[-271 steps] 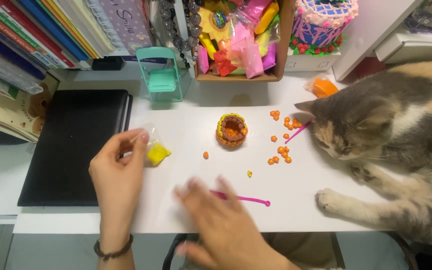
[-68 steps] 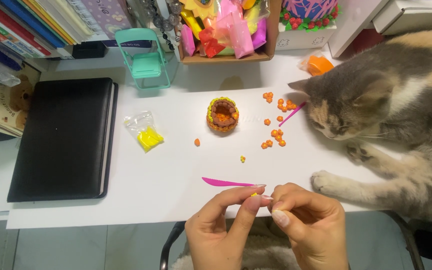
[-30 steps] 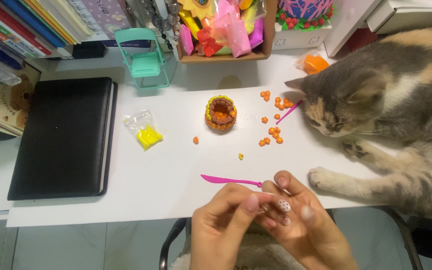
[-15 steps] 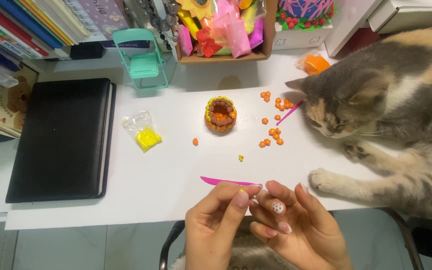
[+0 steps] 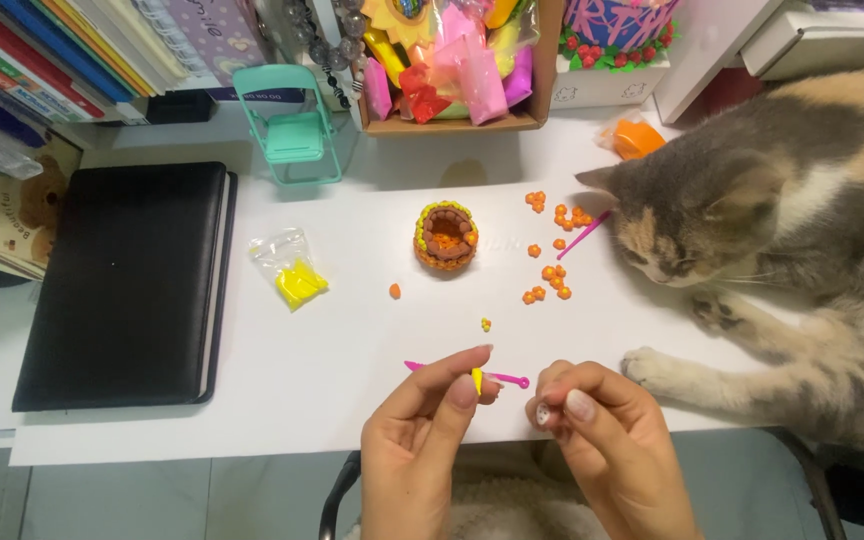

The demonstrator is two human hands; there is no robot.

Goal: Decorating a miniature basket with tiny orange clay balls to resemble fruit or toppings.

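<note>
Desk [image 5: 352,400], white, runs across the whole view. Cat [image 5: 792,250], grey, orange and white, lies along the right side, head toward the middle, one paw just right of the hands; its back end is cut off by the frame. Black folder [image 5: 117,280] lies flat at the left, books partly cut off beyond it.

Cardboard box [image 5: 452,120] at the far edge: packed with pink, red, yellow and purple clay packets. Small mint folding chair [image 5: 287,125] stands left of it. Clear bag [image 5: 287,270] right of the folder holds a lump of yellow clay. Little round clay basket [image 5: 445,237] mid-desk, orange outside, brown within, with a yellow-dotted rim. Orange clay balls [image 5: 550,272] scattered to its right, near the cat's nose, beside a pink stick [image 5: 582,235].

Left hand [image 5: 422,440] at the near edge, palm up, thumb and forefinger pinched together on a tiny yellow clay piece [image 5: 477,380]. Right hand [image 5: 602,440] just beside it, fingers curled in; whether it grips anything cannot be made out. Pink tool [image 5: 512,379] lies on the desk behind the fingertips, partly hidden by them.
</note>
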